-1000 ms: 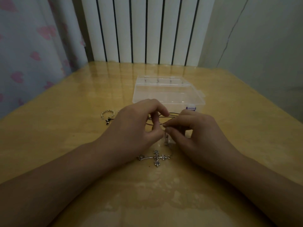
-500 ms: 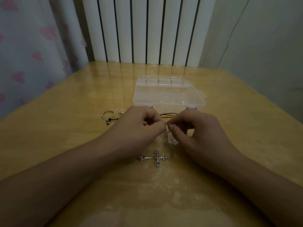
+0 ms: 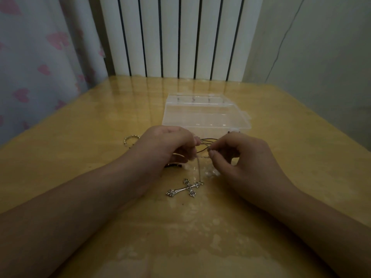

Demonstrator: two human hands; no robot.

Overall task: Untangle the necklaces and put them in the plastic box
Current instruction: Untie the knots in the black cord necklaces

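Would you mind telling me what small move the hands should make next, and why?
Probably ease the hands apart to loosen the tangle. The left hand and right hand both pinch the dark cord, which crosses the silver chain leading to the cross pendant. Nothing is in the plastic box yet.

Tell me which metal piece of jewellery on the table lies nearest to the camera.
The silver cross pendant, lying flat between the forearms. The small silver ring lies farther back, left of the left hand.
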